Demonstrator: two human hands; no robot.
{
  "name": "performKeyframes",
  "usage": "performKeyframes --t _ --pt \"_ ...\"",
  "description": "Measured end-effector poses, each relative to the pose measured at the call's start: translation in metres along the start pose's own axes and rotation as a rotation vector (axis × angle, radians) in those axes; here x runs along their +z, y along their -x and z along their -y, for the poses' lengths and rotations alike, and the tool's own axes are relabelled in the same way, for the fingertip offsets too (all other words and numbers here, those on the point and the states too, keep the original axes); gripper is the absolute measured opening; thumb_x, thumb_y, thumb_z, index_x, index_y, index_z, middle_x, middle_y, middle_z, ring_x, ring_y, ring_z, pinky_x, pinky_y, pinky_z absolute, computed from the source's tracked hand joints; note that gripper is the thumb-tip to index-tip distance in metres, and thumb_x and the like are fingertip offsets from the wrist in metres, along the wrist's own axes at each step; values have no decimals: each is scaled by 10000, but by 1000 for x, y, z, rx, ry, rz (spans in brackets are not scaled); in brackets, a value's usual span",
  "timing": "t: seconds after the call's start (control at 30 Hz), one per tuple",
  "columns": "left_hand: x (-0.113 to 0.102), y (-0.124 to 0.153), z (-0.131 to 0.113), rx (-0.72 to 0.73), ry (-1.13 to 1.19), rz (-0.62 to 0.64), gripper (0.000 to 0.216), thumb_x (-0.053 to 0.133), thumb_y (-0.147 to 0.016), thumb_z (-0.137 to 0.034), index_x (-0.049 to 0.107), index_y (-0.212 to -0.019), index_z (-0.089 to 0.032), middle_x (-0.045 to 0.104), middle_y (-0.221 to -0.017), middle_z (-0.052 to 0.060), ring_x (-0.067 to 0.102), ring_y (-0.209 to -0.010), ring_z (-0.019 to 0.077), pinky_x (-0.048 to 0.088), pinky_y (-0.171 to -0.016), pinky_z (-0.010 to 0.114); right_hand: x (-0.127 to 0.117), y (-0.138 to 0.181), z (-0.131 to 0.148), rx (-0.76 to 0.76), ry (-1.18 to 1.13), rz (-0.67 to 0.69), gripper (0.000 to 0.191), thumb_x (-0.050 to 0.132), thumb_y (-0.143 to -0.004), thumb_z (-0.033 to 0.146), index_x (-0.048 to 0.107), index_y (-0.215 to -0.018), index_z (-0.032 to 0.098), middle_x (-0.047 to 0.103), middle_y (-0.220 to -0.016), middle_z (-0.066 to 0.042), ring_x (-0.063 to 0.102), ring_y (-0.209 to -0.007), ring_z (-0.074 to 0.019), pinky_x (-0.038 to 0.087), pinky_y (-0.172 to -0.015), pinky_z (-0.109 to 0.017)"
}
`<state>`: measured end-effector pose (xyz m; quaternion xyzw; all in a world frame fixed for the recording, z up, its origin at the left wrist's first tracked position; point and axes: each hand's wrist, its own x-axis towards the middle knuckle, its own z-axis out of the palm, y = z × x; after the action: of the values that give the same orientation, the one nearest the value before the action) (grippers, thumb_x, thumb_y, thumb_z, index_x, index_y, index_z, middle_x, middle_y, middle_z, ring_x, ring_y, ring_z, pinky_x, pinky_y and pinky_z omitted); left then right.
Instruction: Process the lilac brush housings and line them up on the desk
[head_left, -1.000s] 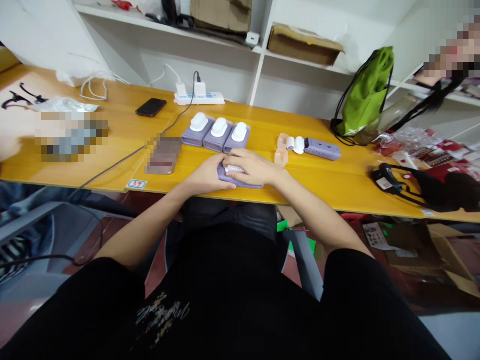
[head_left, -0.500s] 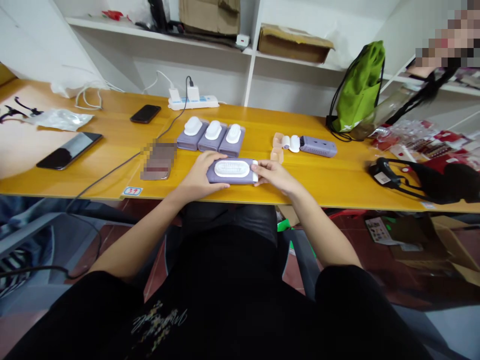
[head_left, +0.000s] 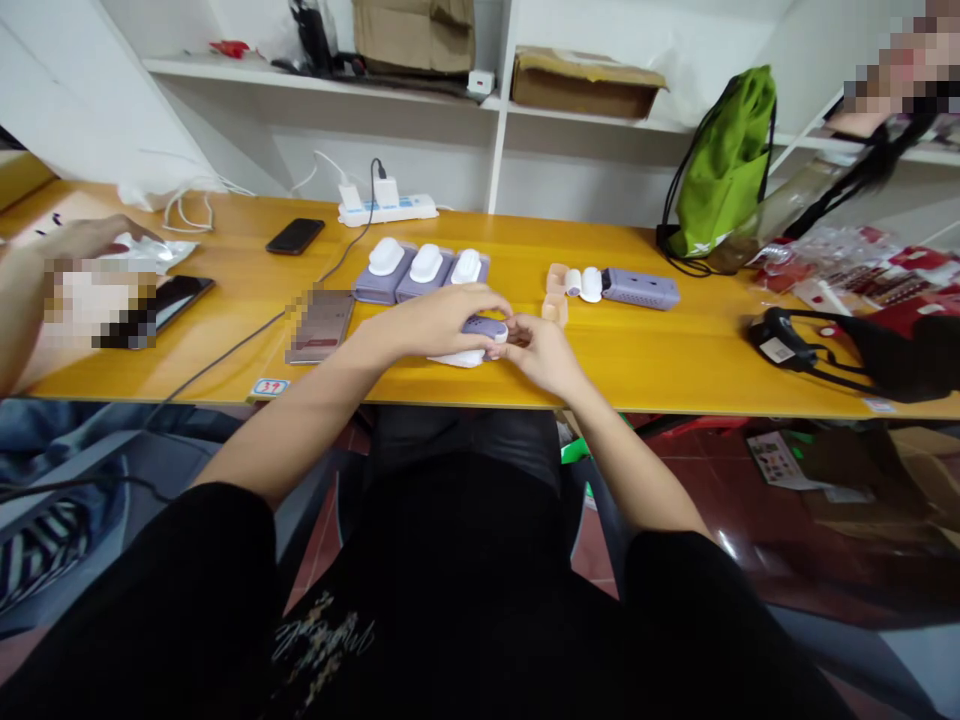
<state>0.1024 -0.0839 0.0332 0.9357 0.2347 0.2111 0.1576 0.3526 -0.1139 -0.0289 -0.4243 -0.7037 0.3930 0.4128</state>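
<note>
Near the front edge of the table (head_left: 652, 370), the left hand (head_left: 442, 316) curls its fingers around a purple device (head_left: 486, 327), partly hiding it — the right hand (head_left: 550, 355) pinches its end; three white-topped units (head_left: 424, 287) stand behind.

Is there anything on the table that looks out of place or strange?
Nothing looks spilled. Only the lone purple unit beyond the right hand seems odd: it lies crosswise, apart from the row of three purple units, with peach pieces beside its white end.
</note>
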Motion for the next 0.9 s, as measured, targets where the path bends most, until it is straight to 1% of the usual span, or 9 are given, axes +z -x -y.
performKeyframes --t 0.03,0.1,0.2,0.37,0.43,0.53,0.67,0.77,0.9 --pt "-4 -9 6 14 38 79 421 731 -1049 -493 766 -1397 -258 822 -1374 114 762 -1273 328 563 -1146 478 1 0 -2 6 -2 -5 555 1031 -791 685 735 -938 240 870 -969 -88 846 -969 -337 692 -970 -522" --pt "-7 -22 17 23 87 163 395 720 -1031 -460 764 -1354 -238 832 -1333 118 773 -1227 310 568 -1089 438 1 -2 -9 14 -5 -5 598 1037 -766 726 730 -928 240 870 -958 -81 844 -963 -338 688 -950 -510" --pt "-9 -28 24 17 111 201 385 706 -1007 -466 740 -1308 -228 814 -1335 125 755 -1220 305 554 -1066 420 0 -5 -17 -3 -12 20 616 1021 -777 760 734 -942 241 869 -981 -79 840 -974 -333 683 -946 -498" --pt "-7 -36 22 -34 94 311 393 718 -952 -541 662 -1208 -248 761 -1232 106 692 -1053 280 537 -934 389 -1 -7 -20 -54 -19 44 575 999 -833 727 740 -998 241 867 -1017 -81 834 -981 -311 683 -996 -504" --pt "-5 -40 23 -38 96 314 359 713 -929 -520 624 -1155 -256 731 -1175 95 657 -1000 267 526 -897 382 -1 -8 -20 -67 -44 44 561 1012 -833 695 746 -1022 238 863 -1026 -79 834 -1005 -310 684 -1019 -509" --pt "-3 -44 27 -52 116 300 345 707 -905 -495 599 -1135 -262 705 -1134 85 642 -983 263 518 -892 382 -2 -10 -24 -58 -84 46 575 1035 -801 681 754 -1025 233 845 -1011 -67 818 -973 -290 693 -966 -478" --pt "-7 -42 33 -111 162 268 432 745 -878 -482 632 -1222 -247 731 -1218 101 683 -1049 271 520 -918 392 -8 -8 -28 -20 -164 14 626 1018 -795 723 769 -1090 230 827 -1009 -49 777 -922 -237 689 -887 -405" --pt "-9 -42 39 -171 287 286 550 783 -872 -506 632 -1331 -242 762 -1323 129 741 -1074 267 548 -918 388 -31 -5 -24 18 -182 -56 622 946 -865 754 788 -1169 234 827 -1040 -52 770 -925 -219 691 -841 -369" --pt "-6 -50 48 -234 361 376 647 792 -854 -516 663 -1431 -255 814 -1352 142 784 -1134 289 581 -955 391 -93 -1 -20 121 -23 -223 572 973 -884 621 769 -1239 221 824 -955 -57 782 -807 -217 697 -739 -357"
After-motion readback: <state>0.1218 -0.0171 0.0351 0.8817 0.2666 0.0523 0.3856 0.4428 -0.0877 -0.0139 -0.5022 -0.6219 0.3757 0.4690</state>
